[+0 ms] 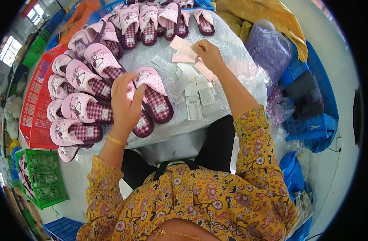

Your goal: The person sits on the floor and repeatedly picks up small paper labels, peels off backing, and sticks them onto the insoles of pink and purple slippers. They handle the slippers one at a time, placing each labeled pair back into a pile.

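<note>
My right hand (208, 54) pinches a pale pink card (183, 47) by its end, above a loose pile of pink and white tags on the table. One white printed tag (193, 105) lies nearest me in that pile. Over a pair of pink slippers, my left hand (127, 102) has its thumb and fingers apart, its fingertips slightly blurred. It partly hides one slipper (143, 125); whether it touches it I cannot tell. The other slipper (158, 102) lies just right of it, showing a purple checked insole and a small white label.
Several pink slippers (77, 108) line the left and far sides of the plastic-covered table (228, 44). Red (41, 100) and green (47, 176) crates stand left. A bagged purple bundle (270, 48) and a blue basket (318, 80) with dark pieces are right.
</note>
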A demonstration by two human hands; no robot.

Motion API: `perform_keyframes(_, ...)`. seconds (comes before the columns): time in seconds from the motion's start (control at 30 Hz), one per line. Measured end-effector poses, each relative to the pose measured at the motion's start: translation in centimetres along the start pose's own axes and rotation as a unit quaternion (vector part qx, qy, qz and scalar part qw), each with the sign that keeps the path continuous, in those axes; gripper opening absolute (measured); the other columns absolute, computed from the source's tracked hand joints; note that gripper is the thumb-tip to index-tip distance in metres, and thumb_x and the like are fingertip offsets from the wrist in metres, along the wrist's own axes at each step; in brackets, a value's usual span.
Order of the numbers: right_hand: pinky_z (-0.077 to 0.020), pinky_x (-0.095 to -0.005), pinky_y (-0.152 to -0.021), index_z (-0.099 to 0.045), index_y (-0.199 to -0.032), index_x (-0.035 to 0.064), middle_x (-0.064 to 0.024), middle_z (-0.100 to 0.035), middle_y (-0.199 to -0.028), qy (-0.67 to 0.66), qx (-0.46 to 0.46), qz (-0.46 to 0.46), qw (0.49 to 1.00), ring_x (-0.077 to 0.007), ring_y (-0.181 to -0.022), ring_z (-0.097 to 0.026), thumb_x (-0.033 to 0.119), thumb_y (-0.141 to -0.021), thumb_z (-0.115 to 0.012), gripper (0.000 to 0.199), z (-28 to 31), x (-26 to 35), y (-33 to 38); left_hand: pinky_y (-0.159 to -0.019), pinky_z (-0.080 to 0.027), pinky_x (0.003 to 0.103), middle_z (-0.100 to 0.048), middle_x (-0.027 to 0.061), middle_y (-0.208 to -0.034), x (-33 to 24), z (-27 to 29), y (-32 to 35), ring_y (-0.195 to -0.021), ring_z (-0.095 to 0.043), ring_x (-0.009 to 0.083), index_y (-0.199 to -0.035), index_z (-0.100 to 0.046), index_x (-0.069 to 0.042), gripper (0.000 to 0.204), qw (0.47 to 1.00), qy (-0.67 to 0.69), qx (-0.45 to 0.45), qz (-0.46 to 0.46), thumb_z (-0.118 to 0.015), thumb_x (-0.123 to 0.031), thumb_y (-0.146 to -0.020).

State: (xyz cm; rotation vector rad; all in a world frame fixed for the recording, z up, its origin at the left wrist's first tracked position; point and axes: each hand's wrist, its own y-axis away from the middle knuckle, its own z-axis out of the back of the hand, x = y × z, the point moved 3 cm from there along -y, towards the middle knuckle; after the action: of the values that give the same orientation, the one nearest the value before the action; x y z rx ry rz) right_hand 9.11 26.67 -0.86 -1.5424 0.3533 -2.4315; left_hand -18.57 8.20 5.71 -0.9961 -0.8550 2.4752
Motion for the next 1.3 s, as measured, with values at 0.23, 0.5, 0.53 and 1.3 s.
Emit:
perform_keyframes(0.23,-0.0473,-0.0299,-0.060,-0.065,-0.091,0.0000,-0.0066,-0.064,-0.072,-0.013,0.044,0.030,0.999,-0.0141,-0.065,-0.059,0.030,-0.093,-0.069,0.030,0.6,7.6,8.3,-0.072,-0.045,0.021,-0.067,0.0049,-0.092,0.3,-8.6,-4.4,-0.079,-0.058,0.0094,-0.112,-0.064,0.001,0.028,0.904,0.349,0.110,0.221,-0.066,-0.022,-0.096)
perform_keyframes(0.5,-0.0488,-0.0299,-0.062,-0.068,-0.093,0.0014,-0.0085,-0.063,-0.075,-0.034,-0.108,-0.014,0.993,-0.0138,-0.068,-0.061,0.020,-0.092,-0.068,0.019,5.8,4.4,15.6,-0.052,-0.037,0.019,-0.058,-0.0011,-0.069,-1.6,-11.9,-3.6,-0.056,-0.048,0.0053,-0.094,-0.066,-0.004,0.023,0.867,0.384,0.136,0.287,-0.070,-0.027,-0.093)
perform_keyframes(0.53,-0.0496,-0.0301,-0.063,-0.069,-0.093,0.0023,-0.0085,-0.064,-0.076,0.019,-0.132,-0.014,0.991,-0.0147,-0.069,-0.062,0.018,-0.091,-0.069,0.016,6.7,3.7,16.9,-0.052,-0.037,0.019,-0.058,-0.0012,-0.068,-1.7,-12.5,-4.0,-0.056,-0.048,0.0055,-0.093,-0.066,-0.004,0.023,0.863,0.392,0.138,0.286,-0.070,-0.027,-0.093)
perform_keyframes(1.3,-0.0493,-0.0352,-0.070,-0.071,-0.085,0.0143,-0.0010,-0.065,-0.089,0.232,-0.102,0.155,0.955,-0.0204,-0.082,-0.062,0.010,-0.076,-0.075,0.011,6.7,1.9,21.2,-0.079,-0.057,0.028,-0.069,0.0156,-0.106,-7.2,-27.4,-3.3,-0.092,-0.069,0.0191,-0.118,-0.056,0.003,0.029,0.736,0.449,0.357,0.358,-0.051,-0.021,-0.103)
